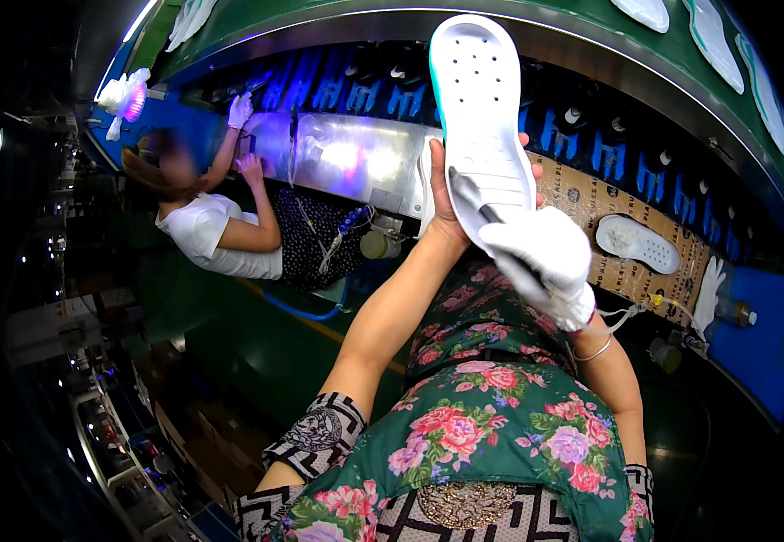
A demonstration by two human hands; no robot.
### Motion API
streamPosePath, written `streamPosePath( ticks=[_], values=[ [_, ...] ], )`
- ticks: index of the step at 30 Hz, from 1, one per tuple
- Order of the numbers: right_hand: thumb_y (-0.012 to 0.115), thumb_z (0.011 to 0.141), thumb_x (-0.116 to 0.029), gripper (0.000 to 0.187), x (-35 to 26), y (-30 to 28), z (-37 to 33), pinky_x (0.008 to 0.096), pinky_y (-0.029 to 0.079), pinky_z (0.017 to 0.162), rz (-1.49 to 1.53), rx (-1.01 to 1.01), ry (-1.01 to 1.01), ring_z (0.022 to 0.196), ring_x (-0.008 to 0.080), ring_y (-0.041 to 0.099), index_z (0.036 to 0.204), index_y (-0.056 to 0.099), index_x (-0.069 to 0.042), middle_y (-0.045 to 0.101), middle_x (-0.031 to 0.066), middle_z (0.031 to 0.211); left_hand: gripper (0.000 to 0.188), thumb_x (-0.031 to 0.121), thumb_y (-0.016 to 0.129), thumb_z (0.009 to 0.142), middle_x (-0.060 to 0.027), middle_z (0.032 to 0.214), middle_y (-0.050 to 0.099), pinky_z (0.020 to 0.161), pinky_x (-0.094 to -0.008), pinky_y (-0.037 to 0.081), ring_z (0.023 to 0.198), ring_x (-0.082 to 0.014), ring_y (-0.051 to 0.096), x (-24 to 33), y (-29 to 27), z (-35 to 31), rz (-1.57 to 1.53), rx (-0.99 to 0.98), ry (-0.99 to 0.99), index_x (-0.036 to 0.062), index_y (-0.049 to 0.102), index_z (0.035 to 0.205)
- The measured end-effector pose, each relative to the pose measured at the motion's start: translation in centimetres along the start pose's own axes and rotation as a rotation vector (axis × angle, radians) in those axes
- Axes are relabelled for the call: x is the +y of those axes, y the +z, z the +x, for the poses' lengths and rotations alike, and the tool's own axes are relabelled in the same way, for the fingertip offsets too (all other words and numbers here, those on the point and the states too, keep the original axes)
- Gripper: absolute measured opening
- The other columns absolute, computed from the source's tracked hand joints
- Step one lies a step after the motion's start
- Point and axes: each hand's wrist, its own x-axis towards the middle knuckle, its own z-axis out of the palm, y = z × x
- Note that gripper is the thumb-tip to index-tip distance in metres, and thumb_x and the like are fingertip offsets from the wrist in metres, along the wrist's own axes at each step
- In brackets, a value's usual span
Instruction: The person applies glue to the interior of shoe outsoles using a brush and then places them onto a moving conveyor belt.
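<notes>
Head feed: I see the left hand (449,210), bare, fingers wrapped round the near half of a white sole (480,117), thumb along its left edge, other fingertips showing past its right edge. Sole is held up off the desk (758,339), centre of view, long axis running near to far, perforated end far, ridged band across the middle, teal strip on the left side. Right hand (547,256), in a white knit glove, sits just near and right of the sole's near end, fingers curled round a dark brush-like tool (492,215). Tip is over the sole's near part; motion blur, so I can't confirm contact or each fingertip. Right of the hands I've got printed cardboard (582,200) on the desk, with a second sole (638,244) lying flat on it, teal-edged. Further right, a loose white glove (709,294) beside a clear bottle (742,313). Far side: a row of blue racks (609,158) with dark items among them, and beyond that a curved green belt (582,13) carrying more white soles (715,45) at far right. Left of the hands, a shiny metal plate (347,154); past it a co-worker (229,237) in a white top, one gloved hand reaching far.
</notes>
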Motion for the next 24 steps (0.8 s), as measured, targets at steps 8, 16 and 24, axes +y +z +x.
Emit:
streamPosePath(
  ticks=[8, 16, 24],
  values=[
    [0.075, 0.082, -0.014, 0.028, 1.6, -0.4, -1.2, 0.031, 0.055, 0.065, 0.2, -0.03, 0.192, 0.074, 0.0161, 0.067, 0.11, 0.071, -0.013, 0.072, 0.0034, 0.09, 0.114, 0.068, 0.075, 0.067, -0.0303, 0.13, 0.047, 0.087, -0.0589, 0.056, 0.11, -0.048, 0.054, 2.5, -0.6, 1.0, 0.115, -0.216, -0.205, 0.0025, 0.029, 0.147],
    [0.078, 0.076, -0.01, 0.022, 0.1, 0.4, -2.2, 0.0307, 0.056, 0.072, 0.484, 0.024, 0.347, 0.079, 0.0197, 0.07, 0.097, 0.076, -0.014, 0.072, 0.0039, 0.086, 0.106, 0.081, 0.069, 0.062, -0.0141, 0.105, 0.051, 0.071, -0.0389, 0.045, 0.086, -0.0299, 0.052, 2.6, 1.9, 1.1, 0.186, -0.237, -0.338, -0.0026, 0.046, 0.123],
    [0.077, 0.071, -0.004, 0.027, -1.2, 0.4, -3.1, 0.0325, 0.054, 0.069, 0.376, -0.071, 0.106, 0.078, 0.0227, 0.07, 0.096, 0.076, -0.015, 0.073, 0.0059, 0.09, 0.109, 0.083, 0.061, 0.066, -0.0185, 0.108, 0.052, 0.067, -0.0389, 0.043, 0.079, -0.0276, 0.054, 3.1, 2.0, 2.1, 0.316, -0.319, -0.374, -0.0089, 0.048, 0.124]
  ],
)
